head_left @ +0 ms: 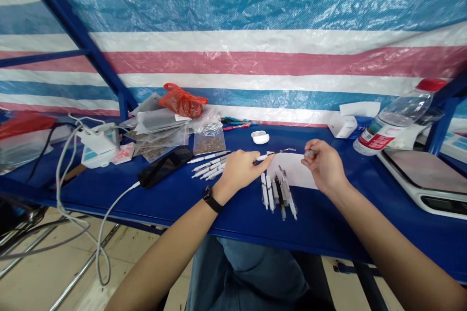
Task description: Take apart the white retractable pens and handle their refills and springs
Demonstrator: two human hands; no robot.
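My left hand (239,169) is closed around a white pen (263,157), whose thin dark front part points right, with a shiny tip. Facing it, my right hand (326,164) pinches a small greyish translucent piece (311,153), perhaps a pen part; the fingers partly hide it. The two hands are apart, above a sheet of white paper (301,175). Left of my left hand lies a row of white pens (208,166). Between my forearms, on the paper's near edge and the blue table, is a group of white pens and dark and grey pen parts (279,195).
A phone (166,166) on a cable and plastic bags (160,131) lie left on the blue table (175,204). Behind the hands sits a white earbud case (260,137). To the right stand a tilted-looking bottle (397,119) and a scale (426,175).
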